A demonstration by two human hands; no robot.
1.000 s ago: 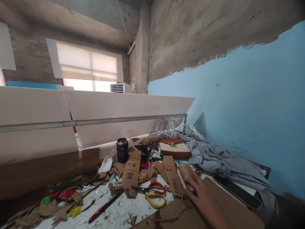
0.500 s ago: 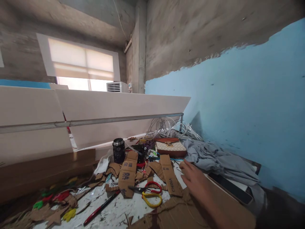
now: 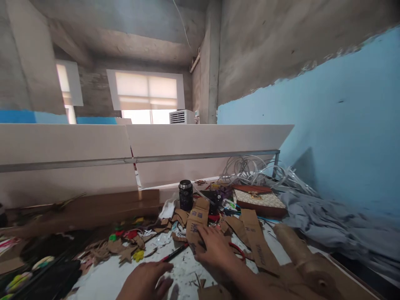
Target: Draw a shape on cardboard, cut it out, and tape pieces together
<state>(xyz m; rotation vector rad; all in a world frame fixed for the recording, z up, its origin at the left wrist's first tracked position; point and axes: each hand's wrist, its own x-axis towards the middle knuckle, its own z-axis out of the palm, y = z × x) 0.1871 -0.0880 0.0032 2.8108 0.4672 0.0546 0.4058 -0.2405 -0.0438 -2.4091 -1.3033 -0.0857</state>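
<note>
My right hand (image 3: 215,248) reaches over the litter with thumb and fingers apart. Its fingertips are at a printed cardboard strip (image 3: 199,214); whether they press on it I cannot tell. Under this hand lie the scissors, with only part of a red handle (image 3: 238,250) showing. Low in the view, my left hand (image 3: 143,281) hovers close to the white tabletop, fingers loosely bent and apart, nothing visible in them. Between the hands is a red and black pen (image 3: 175,253). Another printed cardboard strip (image 3: 254,237) lies to the right of my right hand.
A black open-topped flask (image 3: 186,196) stands behind the cardboard scraps. Farther right are a patterned handbag (image 3: 259,199), grey cloth (image 3: 325,221) and coiled pale tubing (image 3: 246,168). A brown tube-like shape (image 3: 295,248) lies at right. Cut cardboard stars (image 3: 127,255) lie left.
My right hand has moved left from the right side to the scissors and printed strip. My left hand has come into view. The view has turned left, and a brown tube-like shape now shows at right.
</note>
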